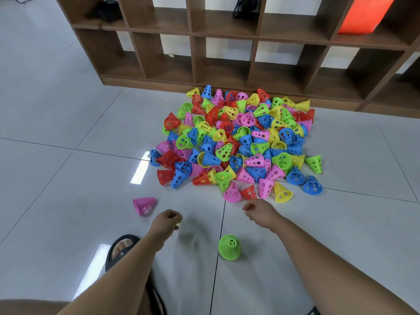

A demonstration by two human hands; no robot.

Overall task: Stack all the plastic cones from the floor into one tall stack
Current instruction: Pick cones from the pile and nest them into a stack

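Observation:
A big heap of perforated plastic cones [238,142] in red, blue, green, yellow and pink lies on the tiled floor in front of a shelf. One green cone [229,247] stands upright alone, near me. A single pink cone [144,206] lies on its side to the left. My left hand [168,220] hovers just right of the pink cone, fingers curled with nothing in them. My right hand [258,211] is loosely closed and holds nothing, just short of the heap's near edge, close to a pink cone [232,193] and a red one [249,192].
A brown wooden cubby shelf [227,64] stands behind the heap, with an orange item [363,14] and dark objects in upper cubbies. My foot in a black sandal [121,248] rests on the glossy grey tiles [68,178] at lower left.

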